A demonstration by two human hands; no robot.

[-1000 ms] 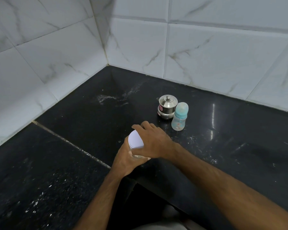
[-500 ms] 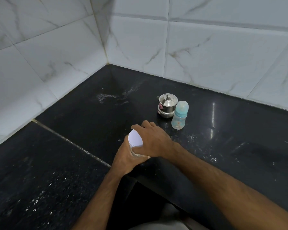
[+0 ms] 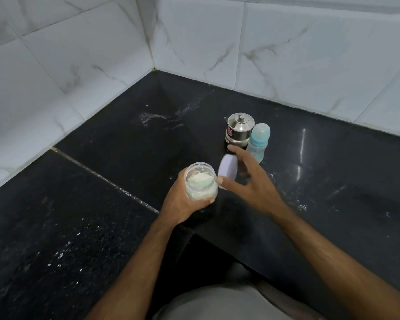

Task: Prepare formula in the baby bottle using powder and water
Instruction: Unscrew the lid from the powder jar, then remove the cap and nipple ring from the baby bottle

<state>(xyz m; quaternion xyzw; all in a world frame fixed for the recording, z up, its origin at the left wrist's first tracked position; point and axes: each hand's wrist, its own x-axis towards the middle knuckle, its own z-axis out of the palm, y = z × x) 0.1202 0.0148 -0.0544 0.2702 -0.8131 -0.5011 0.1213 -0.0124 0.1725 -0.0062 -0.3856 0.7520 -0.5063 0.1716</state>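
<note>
The left hand (image 3: 185, 199) is wrapped round the open jar (image 3: 201, 182) of powder at near centre; the right hand (image 3: 252, 181) pinches its lid (image 3: 228, 168) just beside. The bottle (image 3: 259, 142) stands farther off, capped, touching a steel pot (image 3: 239, 129) — probably light, smooth plastic, easily tipped, best gripped round the body.

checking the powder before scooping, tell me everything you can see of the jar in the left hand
The jar is small, clear and looks like plastic or glass, with rounded sides and a wide mouth. It is open and upright, partly filled with white powder. The left hand wraps its lower body above the dark counter. Its pale lid sits in the right hand beside it.
</note>
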